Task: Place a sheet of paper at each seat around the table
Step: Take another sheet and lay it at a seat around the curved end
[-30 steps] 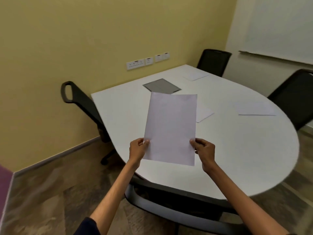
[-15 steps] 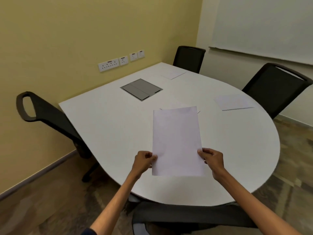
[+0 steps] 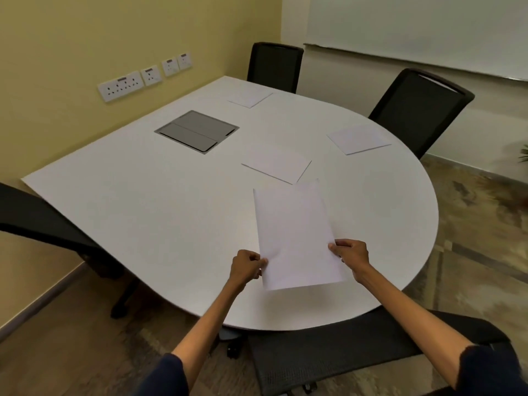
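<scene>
You pinch a sheet in both left hand and right hand over the table by the near chair; both far seats have paper, a spare lies mid-table, and the left chair has none.

Bare left hand and right hand, with forearms bare up to the sleeves. At the near bottom edge is the dark navy fabric left sleeve, plain with a rounded hem. In the near right corner is the dark navy fabric right sleeve, same cloth, hem slightly wavy. The frame cuts off both sleeves.
</scene>
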